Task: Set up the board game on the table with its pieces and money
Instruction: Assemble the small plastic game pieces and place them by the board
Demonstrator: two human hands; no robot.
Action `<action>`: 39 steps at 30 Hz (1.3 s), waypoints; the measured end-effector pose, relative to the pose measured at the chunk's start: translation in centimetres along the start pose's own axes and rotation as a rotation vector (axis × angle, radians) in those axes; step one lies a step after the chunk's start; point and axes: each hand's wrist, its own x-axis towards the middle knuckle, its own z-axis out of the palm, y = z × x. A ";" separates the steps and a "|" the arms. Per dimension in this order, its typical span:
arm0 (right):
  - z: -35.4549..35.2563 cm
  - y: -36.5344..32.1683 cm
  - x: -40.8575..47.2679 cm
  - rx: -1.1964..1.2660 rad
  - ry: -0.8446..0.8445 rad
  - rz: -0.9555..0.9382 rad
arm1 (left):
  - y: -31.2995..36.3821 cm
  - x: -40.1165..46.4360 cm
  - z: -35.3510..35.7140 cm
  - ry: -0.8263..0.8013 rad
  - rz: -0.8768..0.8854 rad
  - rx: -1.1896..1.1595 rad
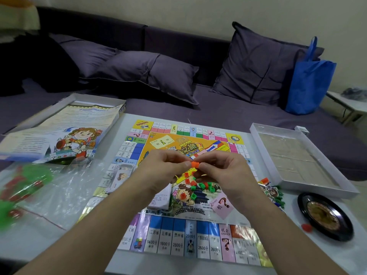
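1. Board point(178, 231) lies unfolded mid-frame on the worktop point(297, 253); small houses point(195, 184) are scattered at its centre.
2. Left hand point(164, 171) and right hand point(222, 171) together pinch an orange piece point(195, 164).
3. Money appears not yet laid out; more pieces wait in the bag point(49, 187), lower left.

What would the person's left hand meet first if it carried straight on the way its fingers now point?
The left hand points rightwards at the orange piece it pinches; just beyond is the right hand, whose fingertips grip the same piece. Depth looks matched, though one view cannot confirm it.

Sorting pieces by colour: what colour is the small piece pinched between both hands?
Orange small plastic piece, clearest in the head view.
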 end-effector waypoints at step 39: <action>1.5 -0.4 -1.7 -0.575 -0.100 -0.235 | 1.2 -1.7 3.4 -0.061 -0.283 -0.544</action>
